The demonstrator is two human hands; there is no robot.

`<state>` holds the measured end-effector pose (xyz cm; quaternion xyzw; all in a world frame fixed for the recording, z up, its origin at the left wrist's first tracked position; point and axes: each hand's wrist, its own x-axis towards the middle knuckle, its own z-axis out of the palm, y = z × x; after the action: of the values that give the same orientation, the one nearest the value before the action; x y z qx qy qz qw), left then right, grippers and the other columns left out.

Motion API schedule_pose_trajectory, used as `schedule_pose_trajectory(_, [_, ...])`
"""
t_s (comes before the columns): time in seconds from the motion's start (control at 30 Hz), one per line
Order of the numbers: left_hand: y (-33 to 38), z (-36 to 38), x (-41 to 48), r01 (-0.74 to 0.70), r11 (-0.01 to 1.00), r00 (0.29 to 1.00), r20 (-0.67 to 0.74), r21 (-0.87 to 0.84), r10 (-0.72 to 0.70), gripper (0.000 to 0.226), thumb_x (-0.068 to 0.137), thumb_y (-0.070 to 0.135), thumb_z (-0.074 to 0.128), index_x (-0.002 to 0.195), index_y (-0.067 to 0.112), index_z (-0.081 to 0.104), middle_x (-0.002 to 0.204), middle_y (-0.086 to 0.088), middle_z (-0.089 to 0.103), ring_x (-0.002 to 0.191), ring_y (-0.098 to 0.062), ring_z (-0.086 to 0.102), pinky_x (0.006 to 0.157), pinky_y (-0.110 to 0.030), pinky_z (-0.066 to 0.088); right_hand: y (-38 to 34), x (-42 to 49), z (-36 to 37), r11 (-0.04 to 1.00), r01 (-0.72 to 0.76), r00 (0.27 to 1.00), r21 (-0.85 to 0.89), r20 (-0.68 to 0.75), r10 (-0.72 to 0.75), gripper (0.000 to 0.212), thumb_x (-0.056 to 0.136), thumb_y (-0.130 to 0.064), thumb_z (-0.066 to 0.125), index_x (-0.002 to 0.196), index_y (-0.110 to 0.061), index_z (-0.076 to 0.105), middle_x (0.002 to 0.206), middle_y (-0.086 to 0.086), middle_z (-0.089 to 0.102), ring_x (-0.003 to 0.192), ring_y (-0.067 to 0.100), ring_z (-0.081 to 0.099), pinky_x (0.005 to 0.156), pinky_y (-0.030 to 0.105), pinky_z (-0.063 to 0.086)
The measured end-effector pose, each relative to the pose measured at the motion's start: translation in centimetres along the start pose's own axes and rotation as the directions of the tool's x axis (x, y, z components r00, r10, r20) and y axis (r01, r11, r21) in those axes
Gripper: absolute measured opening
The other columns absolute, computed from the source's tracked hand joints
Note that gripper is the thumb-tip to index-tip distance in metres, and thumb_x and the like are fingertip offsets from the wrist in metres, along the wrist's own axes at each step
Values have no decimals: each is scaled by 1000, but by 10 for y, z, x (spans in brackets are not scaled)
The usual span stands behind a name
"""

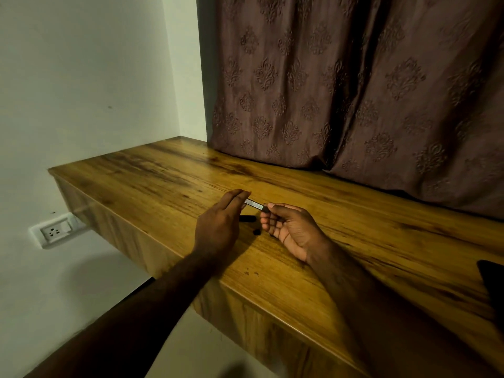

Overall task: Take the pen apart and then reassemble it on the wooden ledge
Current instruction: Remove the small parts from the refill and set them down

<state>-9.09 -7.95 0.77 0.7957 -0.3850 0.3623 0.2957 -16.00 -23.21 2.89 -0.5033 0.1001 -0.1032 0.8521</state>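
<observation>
A thin silvery pen part (254, 203) spans the gap between my two hands, just above the wooden ledge (152, 181). My left hand (218, 227) pinches its left end with thumb and fingers. My right hand (290, 227), palm up, pinches its right end at the fingertips. On the ledge under the hands lies a longer black pen piece (247, 218), partly hidden by my left hand. A small black piece (256, 232) rests beside my right hand's fingers.
A brown patterned curtain (354, 91) hangs down onto the back of the ledge. A dark flat object (492, 279) lies at the right edge. A white wall socket (54, 231) sits on the wall below the ledge's left end.
</observation>
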Motion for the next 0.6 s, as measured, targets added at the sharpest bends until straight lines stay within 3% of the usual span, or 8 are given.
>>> schedule_pose_trajectory(0.13, [2,0,1,2,1000,1000,22,2,-2,37,95,21,42,126,15,60,126,-6,63,91,-24,69,60,-30,53,-1,-2,0,1000,-2,1000,9,-11,2,13,94,-3,52,95,3,64,74,15,65,62,18,63,54,24,56])
schedule_pose_trajectory(0.37, [3,0,2,8,1000,1000,27,-22,-7,37,95,27,40,125,17,61,126,-5,64,93,-24,70,62,-32,55,-2,-1,-3,1000,3,1000,15,-14,-3,12,93,-5,55,96,1,65,70,12,68,60,17,64,53,25,54])
schedule_pose_trajectory(0.6, [3,2,1,33,999,998,58,-7,-32,37,94,31,39,120,16,62,118,-3,67,78,-28,70,54,-38,56,0,-1,-5,1000,11,1000,-20,-18,-12,12,93,-5,54,93,2,65,67,10,68,57,15,63,53,24,54])
